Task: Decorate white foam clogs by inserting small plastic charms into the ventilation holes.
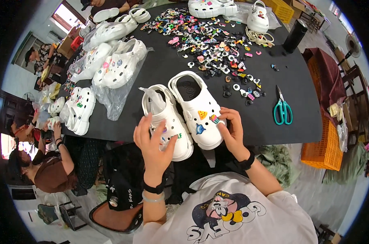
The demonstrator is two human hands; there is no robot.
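By the black table's (257, 132) near edge, the left hand (154, 148) spread over a white perforated clog (178, 127); the right hand (234, 133) pinched a colourful bucket-shaped charm (214, 119).

Head-worn, looking down over the near edge of the black table (255, 124).
Faces the far edge, close above the left hand (152, 148) and right hand (234, 136); sweeps wide past both side edges.

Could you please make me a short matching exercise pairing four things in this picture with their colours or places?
1. Left hand
2. Scissors
3. Pizza charm
4. Cylindrical bottle

A. Black, toward the table's far right
B. On the right clog of the nearest pair
C. Teal-handled
D. At that pair's left clog

Pairs: 1-D, 2-C, 3-B, 4-A
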